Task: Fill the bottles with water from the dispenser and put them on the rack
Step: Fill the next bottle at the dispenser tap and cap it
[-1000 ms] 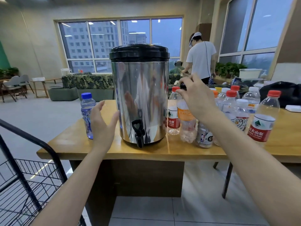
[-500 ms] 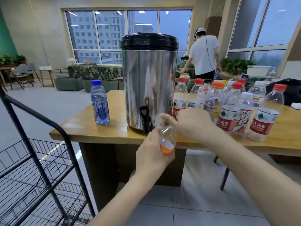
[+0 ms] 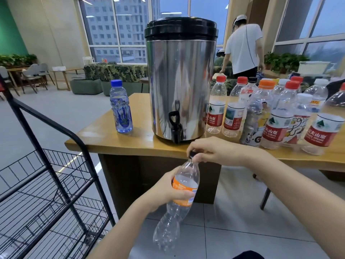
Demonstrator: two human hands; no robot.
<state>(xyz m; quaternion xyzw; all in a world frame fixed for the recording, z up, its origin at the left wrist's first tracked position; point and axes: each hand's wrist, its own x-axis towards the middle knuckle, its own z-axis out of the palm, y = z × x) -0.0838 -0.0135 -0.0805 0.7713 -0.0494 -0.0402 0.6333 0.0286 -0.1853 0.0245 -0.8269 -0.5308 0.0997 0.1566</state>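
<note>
**Cap stage, bottle held below the tap**

Left hand [image 3: 168, 191] wraps round the bottle [image 3: 172, 221] at its orange label. Right hand [image 3: 211, 150] pinches the black cap [image 3: 192, 156] with its fingertips. We hold the bottle tilted, neck up and to the right, in the air near the table [image 3: 115, 143] edge and just below the tap [image 3: 175, 126] of the dispenser [image 3: 180, 77]. We judge the step to be uncapping; filling is not yet begun.

Risks from here:
- The bottle wall looks thin and dented. A hard left grip while we twist could buckle it further, and once it is filled could push water out of the neck.
- The cap is small and held by fingertips only. If it slips it goes to the floor [image 3: 242, 221].
- The tap sits right at the near table edge. If the mouth is off line or the bottle stays tilted, water runs onto the table or floor.

Unclear or hidden:
- Fingers cover most of the cap, so we cannot tell whether it is loose.
- The bottle looks empty, though glare leaves this unsure.
- The rack [image 3: 46, 184], near left, is cut off by the frame edge.
- The spare bottles [image 3: 270, 113], right of the dispenser, overlap, and the rightmost is cut off.
- We cannot read the fill level of the blue bottle [image 3: 121, 107], left of the dispenser.
</note>
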